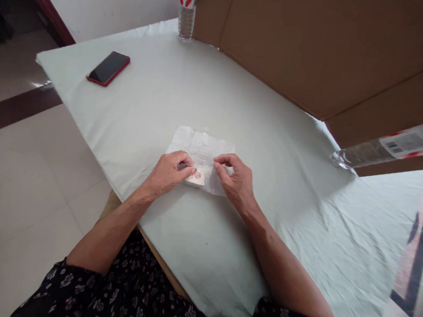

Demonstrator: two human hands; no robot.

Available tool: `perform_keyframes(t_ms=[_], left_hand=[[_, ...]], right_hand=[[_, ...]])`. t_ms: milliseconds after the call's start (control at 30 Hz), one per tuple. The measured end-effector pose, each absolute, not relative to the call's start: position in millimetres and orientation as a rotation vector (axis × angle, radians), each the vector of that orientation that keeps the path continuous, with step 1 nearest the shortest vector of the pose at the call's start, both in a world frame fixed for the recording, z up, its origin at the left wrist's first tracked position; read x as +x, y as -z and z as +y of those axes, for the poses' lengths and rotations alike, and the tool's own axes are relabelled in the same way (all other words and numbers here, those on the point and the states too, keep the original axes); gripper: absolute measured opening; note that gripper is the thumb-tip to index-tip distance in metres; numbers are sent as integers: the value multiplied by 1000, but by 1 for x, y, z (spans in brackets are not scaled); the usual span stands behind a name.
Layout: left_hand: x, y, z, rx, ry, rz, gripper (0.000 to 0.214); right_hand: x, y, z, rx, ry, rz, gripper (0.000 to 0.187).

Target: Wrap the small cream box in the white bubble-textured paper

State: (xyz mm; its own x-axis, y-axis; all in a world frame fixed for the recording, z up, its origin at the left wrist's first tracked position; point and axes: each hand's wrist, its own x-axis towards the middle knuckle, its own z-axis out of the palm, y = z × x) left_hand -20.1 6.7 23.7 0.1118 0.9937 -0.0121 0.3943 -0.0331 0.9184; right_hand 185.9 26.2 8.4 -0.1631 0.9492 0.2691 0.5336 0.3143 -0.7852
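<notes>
A sheet of translucent white wrap (201, 145), bubbly in texture, lies spread on the cloth-covered table. On its near part sits a small pale flat box (200, 177) with a reddish print. My left hand (170, 172) is closed at the box's left side, its thumb on the printed top and its fingers curled by the wrap. With thumb and index finger together, my right hand (235, 177) pinches the wrap just right of the box. Part of the box is hidden under my left thumb and fingers.
A phone in a red case (108, 68) lies toward the table's far left. A big cardboard panel (297, 43) stands at the back right, with a water bottle (186, 17) upright at its left end and another bottle (391, 146) at the right. The tablecloth (146, 99) drapes over the left edge.
</notes>
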Motion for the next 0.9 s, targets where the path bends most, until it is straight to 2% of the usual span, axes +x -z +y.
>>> perform_keyframes(t_ms=[100,333,433,567,900], left_hand=[[-21,-23,8,1580,-896,1411,11],[-23,-17,14,1646,-866,1429,12],[-32,-21,10,1644,-866,1420,15],[-52,-24,-1,1635,-876,1515,36],[-63,-10,-7,1763,-778,1851,34]], right_hand=[[187,-25,15,-1273,-407,-1918,12],[163,-21,-7,-964,-290,-2451,20],[159,-12,-9,-1004,-216,-2476,23],[156,-12,-12,-1016,-113,-2504,24],[147,-14,-8,-1058,98,-2573,23]])
